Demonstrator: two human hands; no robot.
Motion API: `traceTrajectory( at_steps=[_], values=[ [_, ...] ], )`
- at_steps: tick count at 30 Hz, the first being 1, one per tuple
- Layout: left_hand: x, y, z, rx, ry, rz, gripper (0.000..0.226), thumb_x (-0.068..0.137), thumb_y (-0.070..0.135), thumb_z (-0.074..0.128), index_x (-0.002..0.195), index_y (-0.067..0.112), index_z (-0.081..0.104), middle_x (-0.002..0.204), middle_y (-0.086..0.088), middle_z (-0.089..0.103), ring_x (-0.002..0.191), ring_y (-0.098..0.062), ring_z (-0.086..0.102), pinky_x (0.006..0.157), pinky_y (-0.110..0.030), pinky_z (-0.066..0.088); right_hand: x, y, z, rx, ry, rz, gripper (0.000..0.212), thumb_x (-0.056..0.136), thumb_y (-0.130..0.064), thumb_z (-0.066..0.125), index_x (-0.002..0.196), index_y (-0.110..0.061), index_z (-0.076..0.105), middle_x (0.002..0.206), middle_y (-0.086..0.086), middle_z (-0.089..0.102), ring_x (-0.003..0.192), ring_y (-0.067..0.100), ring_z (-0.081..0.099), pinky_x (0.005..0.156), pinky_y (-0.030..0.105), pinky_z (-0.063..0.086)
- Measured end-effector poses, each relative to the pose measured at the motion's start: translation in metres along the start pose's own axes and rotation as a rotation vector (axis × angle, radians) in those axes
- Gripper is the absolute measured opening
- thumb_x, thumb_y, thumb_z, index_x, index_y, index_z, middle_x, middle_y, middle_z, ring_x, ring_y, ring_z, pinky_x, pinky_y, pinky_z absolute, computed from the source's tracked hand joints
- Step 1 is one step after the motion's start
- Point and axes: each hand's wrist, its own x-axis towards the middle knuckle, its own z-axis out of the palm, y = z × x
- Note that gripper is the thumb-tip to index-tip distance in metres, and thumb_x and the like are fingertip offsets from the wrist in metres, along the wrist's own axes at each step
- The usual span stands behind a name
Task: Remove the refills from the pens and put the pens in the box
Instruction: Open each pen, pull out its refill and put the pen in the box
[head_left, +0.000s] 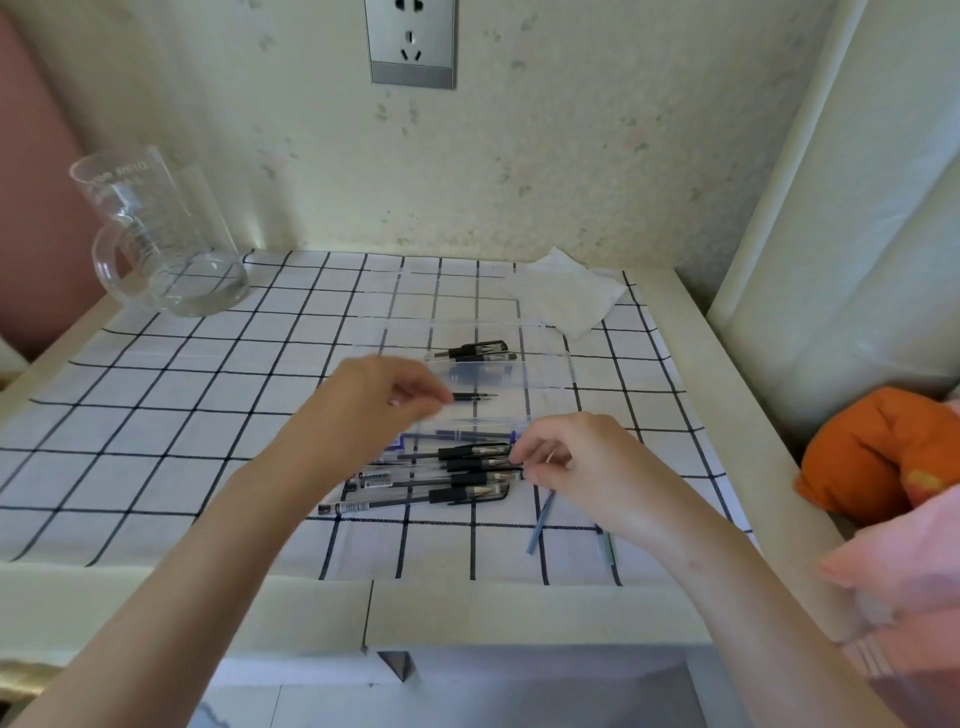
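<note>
Now, left hand (384, 395): pinches a thin dark refill (474, 396), blurred, its tip pointing right.
Right hand (566, 462): fingers curled, pinching the right end of the pen pile (431, 480).
Box (545, 358): clear, just beyond both hands, black-capped pens (475, 351) inside.

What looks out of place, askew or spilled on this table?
Nothing looks spilled or broken. A loose blue refill lies slanted on the checked cloth by the right hand, apart from the pen pile, and a crumpled tissue sits at the back right.
</note>
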Motion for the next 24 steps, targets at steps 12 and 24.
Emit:
traceTrajectory(
  at_steps=[12,24],
  values=[
    [-0.047,0.009,0.037,0.156,0.073,0.156,0.01,0.083,0.022,0.066,0.091,0.027,0.069,0.092,0.011,0.062,0.082,-0.007,0.06,0.075,-0.028,0.05,0.001,-0.004,0.006,-0.071,-0.01,-0.058,0.02,0.087,-0.011,0.058,0.093,-0.027,0.068,0.084,-0.01,0.063,0.075,0.009,0.056,0.064,0.02,0.043],
    [-0.043,0.0,0.055,0.356,0.049,0.22,0.015,0.074,0.018,0.074,0.088,0.02,0.069,0.083,0.004,0.063,0.084,-0.019,0.057,0.064,-0.025,0.04,-0.002,-0.014,0.015,-0.195,-0.066,-0.139,0.014,0.083,-0.023,0.067,0.097,-0.023,0.068,0.096,-0.003,0.051,0.084,0.012,0.049,0.073,0.03,0.044]
  ],
)
